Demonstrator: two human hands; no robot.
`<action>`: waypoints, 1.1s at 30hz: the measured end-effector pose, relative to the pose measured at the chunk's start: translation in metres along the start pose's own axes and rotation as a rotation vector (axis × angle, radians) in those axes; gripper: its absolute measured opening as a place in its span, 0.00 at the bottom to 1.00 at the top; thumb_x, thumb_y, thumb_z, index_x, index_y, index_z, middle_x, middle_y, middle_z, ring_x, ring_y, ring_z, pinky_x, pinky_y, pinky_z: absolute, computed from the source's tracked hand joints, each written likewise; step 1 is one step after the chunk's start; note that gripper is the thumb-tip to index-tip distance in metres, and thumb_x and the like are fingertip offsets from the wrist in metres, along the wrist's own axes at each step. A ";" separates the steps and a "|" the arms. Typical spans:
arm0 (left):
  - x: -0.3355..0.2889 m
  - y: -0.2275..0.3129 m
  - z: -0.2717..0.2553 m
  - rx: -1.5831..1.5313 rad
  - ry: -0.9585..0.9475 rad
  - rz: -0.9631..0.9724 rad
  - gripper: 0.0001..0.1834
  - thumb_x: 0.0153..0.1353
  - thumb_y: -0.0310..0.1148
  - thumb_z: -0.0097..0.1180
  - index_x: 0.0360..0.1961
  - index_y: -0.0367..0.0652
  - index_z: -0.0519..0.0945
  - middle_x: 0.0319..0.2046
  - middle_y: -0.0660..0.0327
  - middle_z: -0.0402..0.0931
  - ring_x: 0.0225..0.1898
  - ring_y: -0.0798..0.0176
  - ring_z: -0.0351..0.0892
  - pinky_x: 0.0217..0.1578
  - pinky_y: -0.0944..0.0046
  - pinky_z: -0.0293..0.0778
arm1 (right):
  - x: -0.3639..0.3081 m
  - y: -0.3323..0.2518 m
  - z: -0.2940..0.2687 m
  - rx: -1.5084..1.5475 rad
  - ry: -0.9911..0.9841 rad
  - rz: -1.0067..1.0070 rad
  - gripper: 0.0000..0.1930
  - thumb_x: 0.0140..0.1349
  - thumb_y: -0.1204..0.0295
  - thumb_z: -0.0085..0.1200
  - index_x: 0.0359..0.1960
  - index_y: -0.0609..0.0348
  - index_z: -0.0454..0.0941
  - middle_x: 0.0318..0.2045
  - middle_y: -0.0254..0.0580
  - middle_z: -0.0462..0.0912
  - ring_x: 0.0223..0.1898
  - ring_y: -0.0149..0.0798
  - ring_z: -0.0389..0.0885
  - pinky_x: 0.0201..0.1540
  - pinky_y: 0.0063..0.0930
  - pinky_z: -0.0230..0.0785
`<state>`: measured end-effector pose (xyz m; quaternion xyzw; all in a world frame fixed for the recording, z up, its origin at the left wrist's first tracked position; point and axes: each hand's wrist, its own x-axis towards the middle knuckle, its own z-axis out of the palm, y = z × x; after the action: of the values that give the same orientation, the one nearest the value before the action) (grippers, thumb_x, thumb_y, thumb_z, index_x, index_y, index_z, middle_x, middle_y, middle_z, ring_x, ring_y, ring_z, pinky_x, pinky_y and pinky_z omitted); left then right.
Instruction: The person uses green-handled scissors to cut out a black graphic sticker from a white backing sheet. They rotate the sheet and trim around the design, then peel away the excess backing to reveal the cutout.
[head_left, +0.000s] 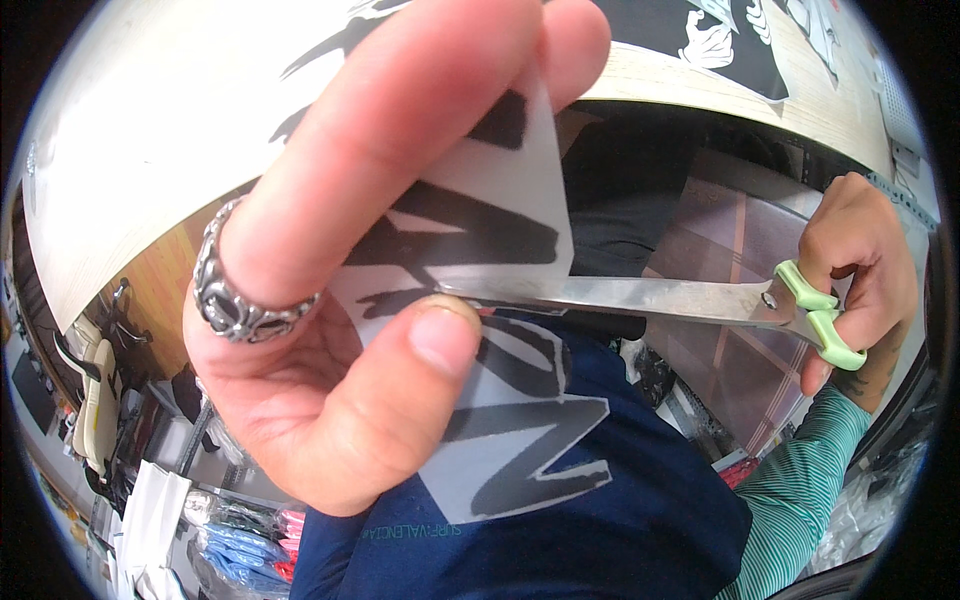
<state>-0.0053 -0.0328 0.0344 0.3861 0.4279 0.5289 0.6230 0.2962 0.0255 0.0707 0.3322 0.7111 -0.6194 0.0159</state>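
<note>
My left hand (pixel 340 300), wearing a silver ring, fills the middle of the view and pinches a translucent sheet (pixel 500 300) printed with bold black shapes between thumb and fingers. My right hand (pixel 860 270) at the right edge grips the pale green handles of a pair of scissors (pixel 650 297). The steel blades reach leftward across the sheet, their tips ending beside my left thumb. The sheet's lower part hangs below the blades over my dark blue trousers (pixel 620 520).
A light wooden tabletop (pixel 150 150) arcs across the top, with a black printed sheet (pixel 700 40) at its far right. Below left stand a pale chair (pixel 95 400) and stacked folded garments (pixel 230 550). Brown floor tiles (pixel 730 300) show behind the scissors.
</note>
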 end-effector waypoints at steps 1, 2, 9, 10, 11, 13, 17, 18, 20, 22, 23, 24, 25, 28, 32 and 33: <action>-0.001 0.002 0.001 -0.002 -0.002 -0.008 0.42 0.52 0.25 0.56 0.69 0.36 0.53 0.68 0.36 0.47 0.27 0.80 0.60 0.28 0.81 0.65 | -0.002 0.000 -0.003 0.000 -0.033 0.009 0.24 0.32 0.60 0.77 0.12 0.55 0.68 0.10 0.29 0.71 0.08 0.24 0.66 0.12 0.19 0.48; -0.002 0.004 0.003 -0.012 0.000 -0.017 0.42 0.52 0.25 0.56 0.69 0.36 0.53 0.68 0.36 0.47 0.27 0.80 0.61 0.28 0.81 0.65 | -0.003 0.002 -0.010 -0.020 -0.101 0.014 0.26 0.32 0.52 0.77 0.14 0.55 0.70 0.13 0.31 0.76 0.10 0.23 0.70 0.13 0.16 0.51; 0.005 0.005 -0.007 0.069 0.045 -0.005 0.43 0.51 0.29 0.59 0.68 0.35 0.54 0.67 0.36 0.52 0.28 0.79 0.64 0.30 0.79 0.68 | -0.008 0.017 -0.009 0.129 0.024 0.122 0.28 0.34 0.50 0.75 0.15 0.57 0.69 0.12 0.26 0.71 0.12 0.19 0.65 0.14 0.17 0.49; 0.009 0.005 -0.006 0.052 0.016 -0.017 0.43 0.51 0.29 0.59 0.68 0.35 0.55 0.66 0.36 0.53 0.29 0.79 0.65 0.31 0.79 0.68 | -0.014 0.018 -0.002 0.219 0.133 0.150 0.27 0.36 0.52 0.75 0.15 0.58 0.68 0.12 0.26 0.70 0.12 0.19 0.64 0.15 0.17 0.49; 0.001 0.008 -0.009 0.067 0.042 -0.006 0.43 0.51 0.29 0.59 0.68 0.35 0.55 0.66 0.36 0.53 0.30 0.79 0.65 0.31 0.79 0.68 | -0.004 0.026 0.013 0.354 0.236 0.131 0.27 0.38 0.51 0.74 0.17 0.59 0.70 0.13 0.27 0.71 0.14 0.20 0.66 0.15 0.16 0.51; 0.002 0.005 -0.013 0.052 0.020 -0.038 0.44 0.51 0.29 0.60 0.68 0.36 0.54 0.65 0.35 0.54 0.35 0.77 0.69 0.36 0.77 0.70 | 0.006 0.019 0.036 0.529 0.483 0.220 0.23 0.41 0.57 0.71 0.25 0.63 0.73 0.19 0.35 0.75 0.17 0.27 0.73 0.20 0.18 0.61; 0.018 0.007 0.047 0.039 0.333 -0.071 0.47 0.51 0.28 0.60 0.70 0.37 0.48 0.65 0.34 0.54 0.56 0.59 0.68 0.55 0.63 0.65 | 0.045 -0.004 0.069 0.823 0.627 -0.063 0.08 0.51 0.80 0.59 0.33 0.67 0.75 0.29 0.49 0.80 0.25 0.38 0.81 0.31 0.29 0.77; 0.012 0.016 0.043 0.054 0.315 -0.045 0.49 0.50 0.28 0.61 0.70 0.38 0.45 0.64 0.33 0.54 0.61 0.53 0.64 0.60 0.59 0.61 | 0.063 -0.014 0.073 0.873 0.581 -0.173 0.10 0.50 0.79 0.61 0.33 0.64 0.74 0.29 0.50 0.80 0.26 0.37 0.81 0.32 0.26 0.75; 0.010 0.003 0.029 0.019 0.158 -0.054 0.52 0.50 0.27 0.60 0.71 0.40 0.40 0.64 0.33 0.55 0.66 0.47 0.60 0.65 0.53 0.57 | 0.083 -0.022 0.088 0.957 0.664 -0.203 0.15 0.47 0.77 0.66 0.33 0.58 0.71 0.29 0.51 0.82 0.29 0.36 0.81 0.35 0.21 0.73; 0.010 0.001 0.017 0.017 0.009 -0.081 0.55 0.50 0.26 0.60 0.71 0.41 0.35 0.63 0.34 0.56 0.65 0.46 0.60 0.65 0.53 0.56 | 0.093 -0.024 0.091 1.010 0.655 -0.251 0.18 0.45 0.79 0.68 0.33 0.55 0.70 0.30 0.52 0.82 0.31 0.34 0.81 0.36 0.18 0.72; 0.011 -0.001 0.012 0.017 -0.042 -0.081 0.56 0.50 0.25 0.60 0.71 0.41 0.33 0.63 0.34 0.56 0.65 0.46 0.61 0.65 0.53 0.57 | 0.096 -0.023 0.090 1.032 0.631 -0.282 0.19 0.44 0.81 0.68 0.34 0.55 0.69 0.30 0.51 0.82 0.31 0.34 0.81 0.37 0.17 0.71; 0.011 -0.002 0.009 0.021 -0.083 -0.079 0.56 0.50 0.25 0.59 0.71 0.41 0.32 0.63 0.34 0.57 0.65 0.46 0.61 0.65 0.53 0.57 | 0.101 -0.025 0.091 1.017 0.647 -0.297 0.20 0.43 0.83 0.68 0.34 0.56 0.69 0.30 0.50 0.82 0.32 0.33 0.81 0.37 0.17 0.71; 0.011 -0.004 0.005 0.026 -0.100 -0.065 0.57 0.50 0.25 0.59 0.71 0.41 0.31 0.62 0.34 0.58 0.64 0.47 0.62 0.65 0.53 0.58 | 0.101 -0.024 0.091 0.970 0.659 -0.289 0.20 0.43 0.84 0.67 0.35 0.56 0.69 0.29 0.49 0.81 0.32 0.33 0.81 0.36 0.17 0.71; 0.012 -0.008 -0.003 0.047 -0.142 -0.025 0.57 0.49 0.25 0.59 0.71 0.41 0.29 0.61 0.35 0.59 0.62 0.47 0.65 0.63 0.54 0.60 | 0.099 -0.026 0.092 0.840 0.671 -0.217 0.21 0.42 0.87 0.64 0.36 0.56 0.69 0.27 0.43 0.80 0.31 0.30 0.80 0.35 0.16 0.70; 0.012 -0.014 -0.008 0.059 -0.128 0.030 0.58 0.49 0.25 0.60 0.70 0.39 0.29 0.60 0.35 0.61 0.60 0.48 0.68 0.61 0.56 0.63 | 0.102 -0.030 0.093 0.809 0.690 -0.169 0.19 0.44 0.85 0.62 0.36 0.57 0.69 0.26 0.37 0.77 0.27 0.25 0.76 0.31 0.14 0.67; 0.013 -0.014 -0.010 0.068 -0.126 0.031 0.58 0.49 0.25 0.60 0.70 0.38 0.29 0.60 0.35 0.61 0.59 0.49 0.69 0.61 0.56 0.64 | 0.103 -0.030 0.093 0.809 0.699 -0.179 0.18 0.44 0.85 0.62 0.36 0.57 0.69 0.25 0.36 0.76 0.27 0.24 0.75 0.30 0.13 0.65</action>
<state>-0.0088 -0.0220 0.0168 0.4461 0.3998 0.4981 0.6269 0.1651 -0.0114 0.0303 0.4361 0.4045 -0.6953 -0.4035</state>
